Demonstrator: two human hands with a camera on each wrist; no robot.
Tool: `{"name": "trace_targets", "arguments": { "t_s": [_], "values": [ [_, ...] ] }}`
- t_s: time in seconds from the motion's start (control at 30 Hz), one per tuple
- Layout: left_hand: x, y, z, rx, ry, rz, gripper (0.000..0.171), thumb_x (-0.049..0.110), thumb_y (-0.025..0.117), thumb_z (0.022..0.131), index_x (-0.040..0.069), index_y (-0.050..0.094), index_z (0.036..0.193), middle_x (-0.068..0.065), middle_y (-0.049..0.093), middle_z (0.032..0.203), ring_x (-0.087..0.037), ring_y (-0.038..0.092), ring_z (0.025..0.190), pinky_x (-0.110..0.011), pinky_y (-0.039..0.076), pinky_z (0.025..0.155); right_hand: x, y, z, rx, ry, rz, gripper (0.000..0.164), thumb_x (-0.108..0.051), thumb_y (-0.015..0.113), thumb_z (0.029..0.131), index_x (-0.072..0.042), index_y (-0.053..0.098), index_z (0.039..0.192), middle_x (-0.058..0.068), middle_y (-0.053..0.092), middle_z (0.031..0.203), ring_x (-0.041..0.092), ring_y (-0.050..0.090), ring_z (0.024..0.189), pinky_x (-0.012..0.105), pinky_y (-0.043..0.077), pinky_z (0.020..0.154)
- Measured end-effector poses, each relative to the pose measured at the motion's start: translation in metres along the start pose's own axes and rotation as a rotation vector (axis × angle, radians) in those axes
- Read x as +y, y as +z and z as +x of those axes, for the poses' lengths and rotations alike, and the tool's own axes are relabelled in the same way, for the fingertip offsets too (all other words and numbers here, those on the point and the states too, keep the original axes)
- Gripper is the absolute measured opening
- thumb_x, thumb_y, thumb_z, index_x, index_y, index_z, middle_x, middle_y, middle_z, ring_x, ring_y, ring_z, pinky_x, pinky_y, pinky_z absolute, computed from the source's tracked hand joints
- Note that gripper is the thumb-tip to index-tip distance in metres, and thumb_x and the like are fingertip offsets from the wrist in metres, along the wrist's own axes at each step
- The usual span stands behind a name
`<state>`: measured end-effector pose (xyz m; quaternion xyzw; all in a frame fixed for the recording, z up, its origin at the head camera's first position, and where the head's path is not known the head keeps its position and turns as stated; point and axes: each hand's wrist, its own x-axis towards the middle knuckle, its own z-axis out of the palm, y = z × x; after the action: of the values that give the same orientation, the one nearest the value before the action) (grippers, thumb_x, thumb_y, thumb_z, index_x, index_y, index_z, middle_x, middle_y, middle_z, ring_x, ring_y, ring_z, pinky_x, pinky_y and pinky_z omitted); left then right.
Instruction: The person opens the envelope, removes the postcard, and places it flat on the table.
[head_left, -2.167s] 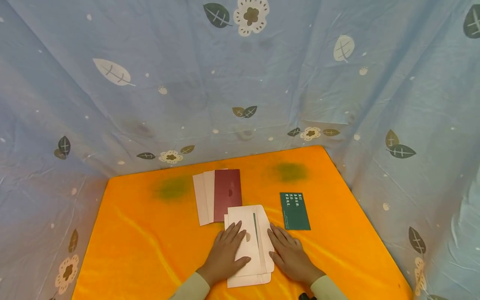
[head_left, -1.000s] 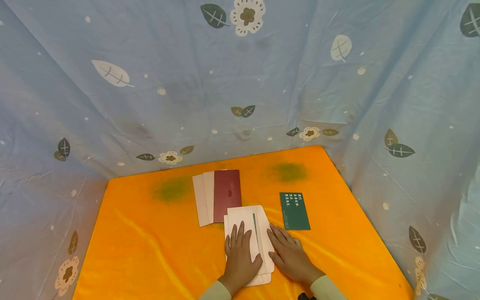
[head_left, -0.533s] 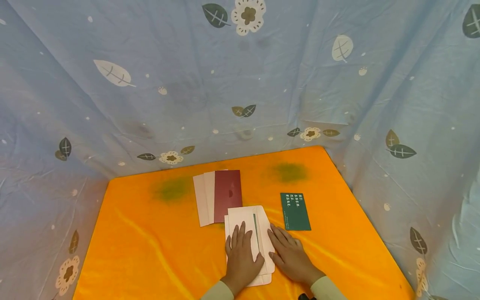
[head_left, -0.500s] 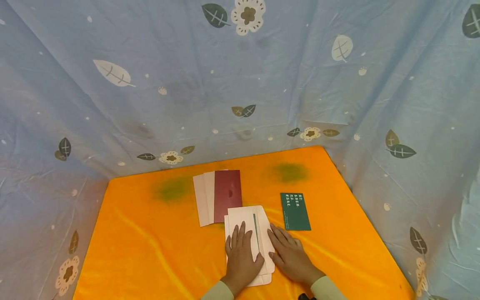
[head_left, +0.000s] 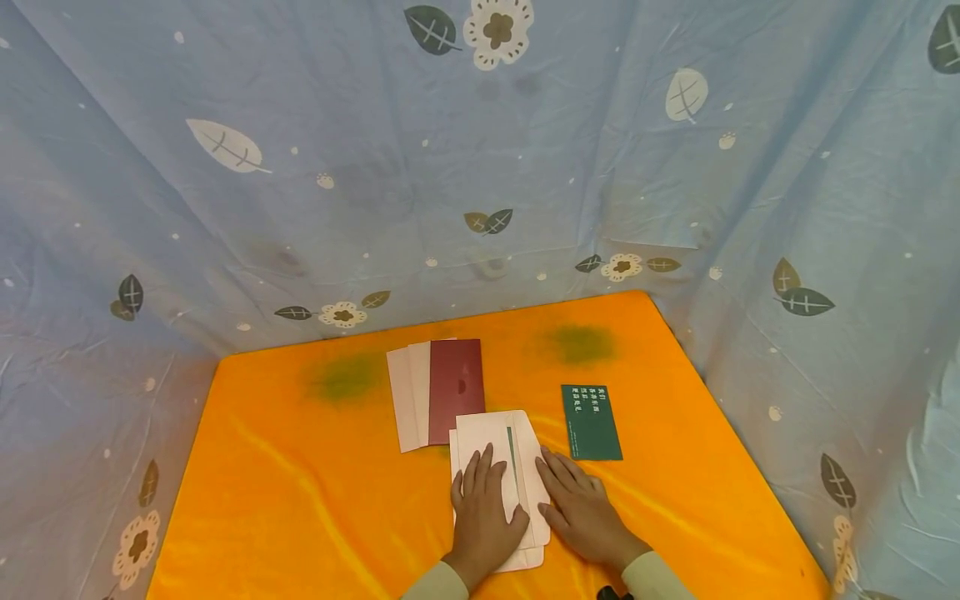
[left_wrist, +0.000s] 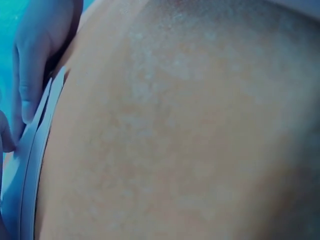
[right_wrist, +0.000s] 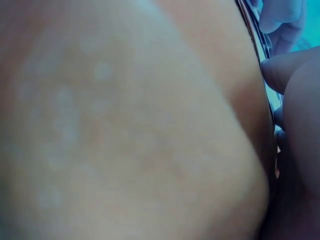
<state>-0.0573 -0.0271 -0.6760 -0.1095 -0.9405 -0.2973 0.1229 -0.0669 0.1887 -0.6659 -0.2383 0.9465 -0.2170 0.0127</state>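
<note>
Two pale envelopes (head_left: pixel 483 430) lie overlapped on the orange-covered table (head_left: pixel 300 483). The left hand (head_left: pixel 483 521) rests flat on the top one, fingers extended, probably weighing it against slipping; the right hand (head_left: pixel 588 508) touches its flap side with straight fingers, seemingly bracing it. The green strip (head_left: pixel 512 443) there may be an inserted card, though too little shows to tell. Another green card (head_left: pixel 592 422) sits just beyond the right hand, easily reachable.
</note>
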Motion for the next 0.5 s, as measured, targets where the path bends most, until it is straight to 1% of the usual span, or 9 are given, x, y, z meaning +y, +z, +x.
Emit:
{"name": "trace_targets", "arguments": {
  "t_s": [0.07,0.17,0.3,0.43,0.5],
  "values": [
    [-0.0005,0.0001,0.0000,0.006,0.004,-0.013,0.059,0.026,0.078,0.083,0.009,0.064,0.137,-0.018,0.045,0.165,-0.041,0.040,0.148,-0.071,0.026,0.110,0.0000,-0.0005,0.0002,-0.007,0.002,-0.001,0.065,-0.037,0.062,0.111,-0.010,0.043,0.168,0.006,0.030,0.177,0.034,0.033,0.156,0.052,0.038,0.101],
    [-0.0017,0.0009,-0.0001,0.017,0.029,-0.033,0.049,0.022,0.076,0.083,0.015,0.069,0.130,-0.016,0.047,0.164,-0.041,0.042,0.147,-0.074,0.026,0.108,-0.0002,-0.0019,0.0009,-0.022,0.005,0.001,0.065,-0.037,0.061,0.112,-0.010,0.042,0.168,0.006,0.028,0.178,0.035,0.033,0.156,0.052,0.038,0.101],
    [-0.0034,0.0023,-0.0003,0.020,0.073,-0.062,0.032,0.018,0.073,0.084,0.023,0.076,0.115,-0.014,0.049,0.163,-0.041,0.042,0.146,-0.079,0.023,0.106,-0.0002,-0.0033,0.0015,-0.042,0.008,0.007,0.065,-0.039,0.059,0.113,-0.010,0.041,0.169,0.005,0.026,0.179,0.035,0.032,0.158,0.053,0.038,0.101],
    [-0.0046,0.0031,-0.0009,0.027,0.099,-0.081,0.019,0.016,0.072,0.085,0.026,0.075,0.100,-0.013,0.049,0.163,-0.040,0.043,0.146,-0.080,0.022,0.105,-0.0004,-0.0046,0.0014,-0.054,0.010,0.012,0.065,-0.039,0.057,0.114,-0.010,0.040,0.169,0.005,0.024,0.179,0.035,0.030,0.158,0.054,0.038,0.102],
    [-0.0050,0.0034,-0.0011,0.032,0.109,-0.074,0.015,0.018,0.073,0.085,0.027,0.074,0.098,-0.013,0.049,0.163,-0.040,0.043,0.146,-0.081,0.023,0.105,-0.0004,-0.0050,0.0014,-0.057,0.012,0.013,0.065,-0.040,0.057,0.114,-0.010,0.040,0.169,0.005,0.023,0.179,0.035,0.030,0.159,0.054,0.038,0.102]
  ]
}}
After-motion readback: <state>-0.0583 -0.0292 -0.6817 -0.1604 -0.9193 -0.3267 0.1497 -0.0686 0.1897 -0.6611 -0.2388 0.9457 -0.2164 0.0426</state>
